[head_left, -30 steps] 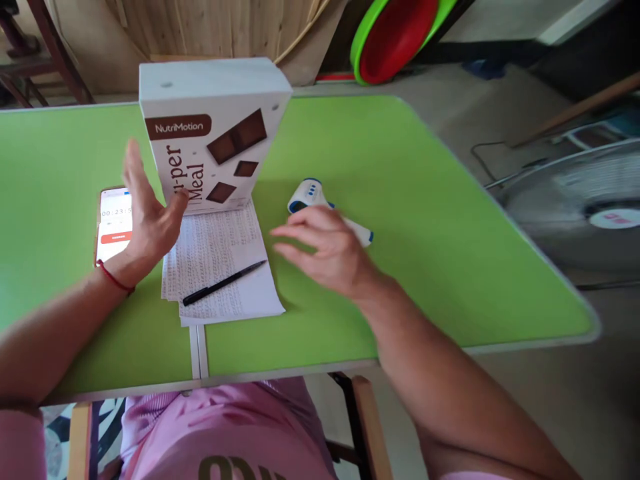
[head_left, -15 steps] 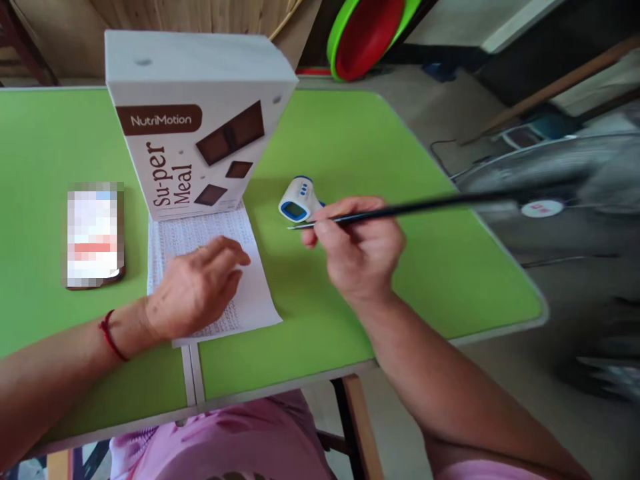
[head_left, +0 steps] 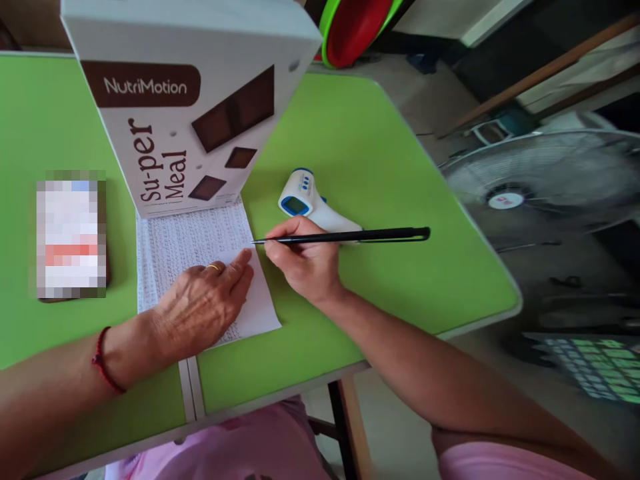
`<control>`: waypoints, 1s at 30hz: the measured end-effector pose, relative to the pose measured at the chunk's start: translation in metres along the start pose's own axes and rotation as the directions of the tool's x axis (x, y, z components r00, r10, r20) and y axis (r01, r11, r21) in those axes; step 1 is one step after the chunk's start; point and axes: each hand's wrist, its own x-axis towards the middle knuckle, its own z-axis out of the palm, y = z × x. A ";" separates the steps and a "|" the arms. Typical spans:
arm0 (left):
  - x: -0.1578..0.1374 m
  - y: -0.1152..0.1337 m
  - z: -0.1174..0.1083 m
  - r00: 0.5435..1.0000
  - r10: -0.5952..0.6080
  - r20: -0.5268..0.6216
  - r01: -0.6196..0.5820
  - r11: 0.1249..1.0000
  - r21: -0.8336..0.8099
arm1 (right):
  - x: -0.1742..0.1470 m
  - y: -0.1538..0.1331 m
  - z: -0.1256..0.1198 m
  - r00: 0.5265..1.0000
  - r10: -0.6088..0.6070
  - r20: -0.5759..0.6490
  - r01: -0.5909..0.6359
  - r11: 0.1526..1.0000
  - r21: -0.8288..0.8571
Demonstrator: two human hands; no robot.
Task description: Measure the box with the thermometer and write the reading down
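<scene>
While left hand (head_left: 203, 303) flat hides paper (head_left: 195, 247) print, right hand (head_left: 300, 257) pinches pen (head_left: 345, 235); phone (head_left: 71, 239) blurred.

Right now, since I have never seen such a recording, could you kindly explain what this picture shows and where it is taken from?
The picture comes from a camera worn on a person's head, looking down at their own two bare hands. The left hand rests flat on a printed white paper sheet. The right hand holds a slim black pen, its tip at the sheet's edge. On the green table also stand a white and brown cardboard box, a white and blue handheld thermometer and a smartphone.
</scene>
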 end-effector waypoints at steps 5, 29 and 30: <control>0.001 0.000 -0.003 1.000 0.010 0.013 -0.010 1.000 0.011 | 0.002 -0.005 -0.001 0.981 -0.185 0.058 0.193 0.955 -0.227; 0.000 0.000 -0.003 0.999 0.004 0.043 -0.004 1.000 0.007 | 0.003 -0.001 -0.001 0.976 -0.187 0.116 0.213 0.935 -0.284; -0.001 0.000 -0.002 0.999 0.004 0.040 -0.005 1.000 0.008 | 0.002 -0.001 -0.001 0.975 -0.190 0.116 0.215 0.936 -0.279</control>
